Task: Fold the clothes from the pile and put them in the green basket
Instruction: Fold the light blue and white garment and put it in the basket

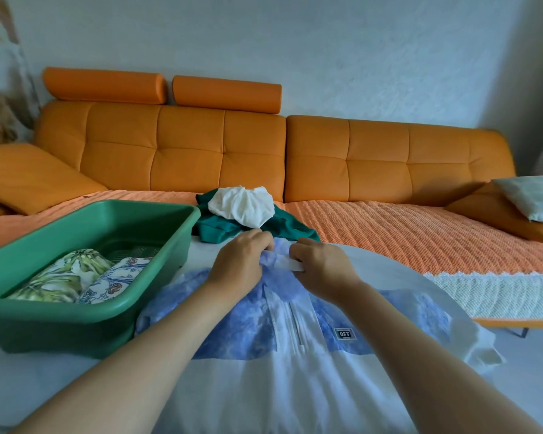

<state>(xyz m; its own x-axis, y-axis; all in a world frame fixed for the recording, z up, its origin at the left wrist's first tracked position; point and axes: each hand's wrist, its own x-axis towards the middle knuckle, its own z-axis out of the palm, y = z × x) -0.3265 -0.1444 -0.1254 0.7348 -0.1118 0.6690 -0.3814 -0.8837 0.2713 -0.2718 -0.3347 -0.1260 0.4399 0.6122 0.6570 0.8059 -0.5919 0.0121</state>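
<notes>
While the jacket (pixel 295 355) needs squaring up before any fold, it lies front-up and spread flat on the white table (pixel 29 386), running from the centre of the view down to six o'clock with its collar end away from the person; both hands meet at that collar, just above centre. The left hand (pixel 242 261) has its fingers curled into the blue cloth at the neck and holds it; the right hand (pixel 320 264) pinches a short white tab (pixel 290 264) at the collar; they are probably drawing the neckline straight so the two halves lie even. The green basket (pixel 60 311) stands at nine o'clock, just beside the jacket, handy for a short carry; two folded pieces lie in it, a leaf print (pixel 63 277) and a blue floral (pixel 113 280). The pile (pixel 242 214) waits at twelve o'clock, just beyond the hands: a teal garment (pixel 220 230) with a crumpled white one (pixel 242 205) on top; the task looks roughly midway.

The jacket seems thin and light: mottled blue over chest and shoulders, white below; a white zip (pixel 295 324) runs down the middle; a small dark label (pixel 344 334) reads OFF; one white sleeve trails rumpled toward four o'clock.
</notes>
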